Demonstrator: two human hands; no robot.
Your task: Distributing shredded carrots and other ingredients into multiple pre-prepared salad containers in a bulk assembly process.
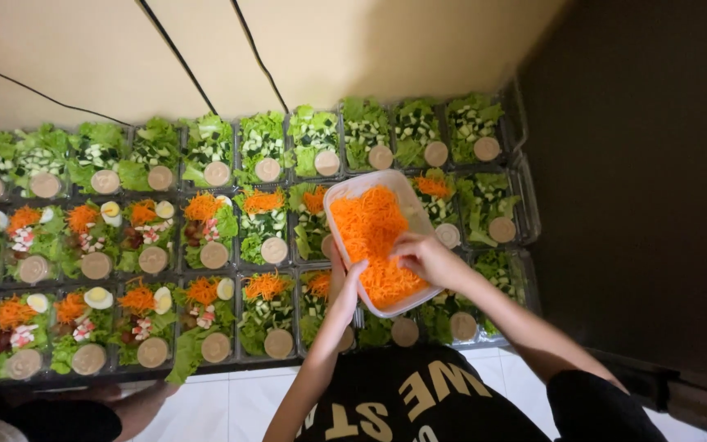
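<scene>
Right hand point(423, 258) is in the tub, fingers curled down and pinching into the shredded carrot point(374, 237), the fingertips buried in the orange strands, so exactly how much they grip I cannot tell. Left hand point(347, 286) is cupped under and against the near left edge of the clear plastic container point(345, 190), fingers spread along its wall, thumb side up, holding it above the rows. The container tilts, its far end away from the fingers, carrot piled mostly toward the right hand. Directly below the fingers lie salad boxes point(265, 307) of lettuce and diced cucumber, each with a small round sauce cup point(278, 343) at its near corner. Out to the left of the left hand, the boxes already carry carrot heaps, and farther left also egg halves point(98, 297) and pink-white crab stick pieces. Beyond the container's far end runs the back row, just greens and cucumber. Far left, at the bottom edge, another person's arm point(137, 405) shows.
</scene>
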